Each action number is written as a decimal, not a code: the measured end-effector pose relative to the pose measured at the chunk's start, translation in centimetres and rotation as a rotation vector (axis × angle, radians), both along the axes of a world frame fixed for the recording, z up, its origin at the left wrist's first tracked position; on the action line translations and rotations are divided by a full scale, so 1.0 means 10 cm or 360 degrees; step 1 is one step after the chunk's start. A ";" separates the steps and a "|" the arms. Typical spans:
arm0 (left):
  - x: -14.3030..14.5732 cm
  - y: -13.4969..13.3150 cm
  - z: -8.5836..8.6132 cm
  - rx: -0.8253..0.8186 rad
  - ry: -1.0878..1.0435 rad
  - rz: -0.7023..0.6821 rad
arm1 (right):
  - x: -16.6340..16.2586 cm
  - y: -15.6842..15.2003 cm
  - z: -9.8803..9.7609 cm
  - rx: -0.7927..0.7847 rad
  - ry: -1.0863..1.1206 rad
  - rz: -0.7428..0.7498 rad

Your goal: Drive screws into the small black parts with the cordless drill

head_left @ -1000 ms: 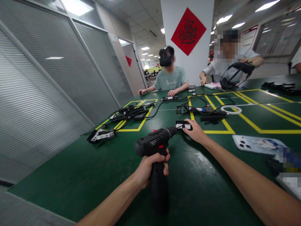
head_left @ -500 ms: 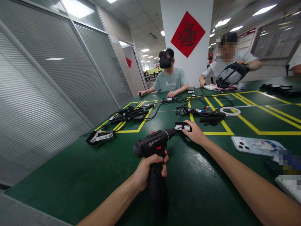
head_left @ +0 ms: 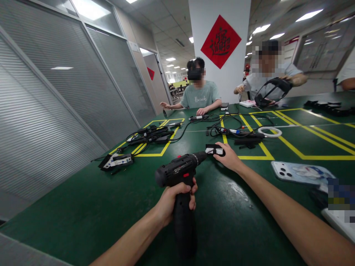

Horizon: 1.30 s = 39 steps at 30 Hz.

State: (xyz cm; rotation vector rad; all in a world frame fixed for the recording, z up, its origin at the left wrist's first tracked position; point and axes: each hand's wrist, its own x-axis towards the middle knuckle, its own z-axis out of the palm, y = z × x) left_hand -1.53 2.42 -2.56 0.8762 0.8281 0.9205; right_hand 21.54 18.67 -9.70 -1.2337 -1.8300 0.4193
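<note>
A person's two bare hands work over a glossy dark-green tabletop [head_left: 119,210]. The left hand [head_left: 170,203] grips a black, pistol-shaped plastic drill with red buttons [head_left: 179,170], its fingers wrapped around the upper handle, just below the body; the fingertips show on the handle's right side. The drill points forward and to the right.

Ahead of it, the right hand [head_left: 229,158] pinches a small black-and-white rectangular block [head_left: 214,150] at its right end, thumb at the near side and a finger over the far side; the other fingertips are hidden. The block's left end sticks out clear of the fingers, right by the drill's nose; whether they touch cannot be told.

Beyond the right hand are black cables with slim tools [head_left: 238,132] and a flat white ring [head_left: 269,132]. A phone in a pale-blue picture case [head_left: 302,173] lies near the right forearm. Two people sit across the table.
</note>
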 end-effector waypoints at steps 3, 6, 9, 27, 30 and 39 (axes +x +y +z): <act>0.00 0.00 0.00 0.0000 0.0009 0.0000 | -0.01 0.01 -0.01 0.0010 0.0017 0.0000; 0.00 0.00 0.00 -0.0002 0.0002 -0.0014 | -0.01 0.01 -0.01 0.0006 0.0011 -0.0013; 0.00 0.00 0.00 -0.0005 -0.0006 -0.0020 | -0.01 0.01 -0.02 -0.0008 0.0008 -0.0012; -0.01 0.00 0.01 0.0012 0.0037 -0.0010 | -0.02 0.02 -0.03 -0.0014 -0.0002 -0.0016; -0.01 0.00 0.01 -0.0008 0.0020 -0.0001 | -0.01 0.02 -0.03 -0.0011 -0.0009 -0.0017; 0.00 -0.01 0.01 0.0006 0.0037 -0.0008 | -0.01 0.01 -0.02 -0.0014 -0.0016 -0.0013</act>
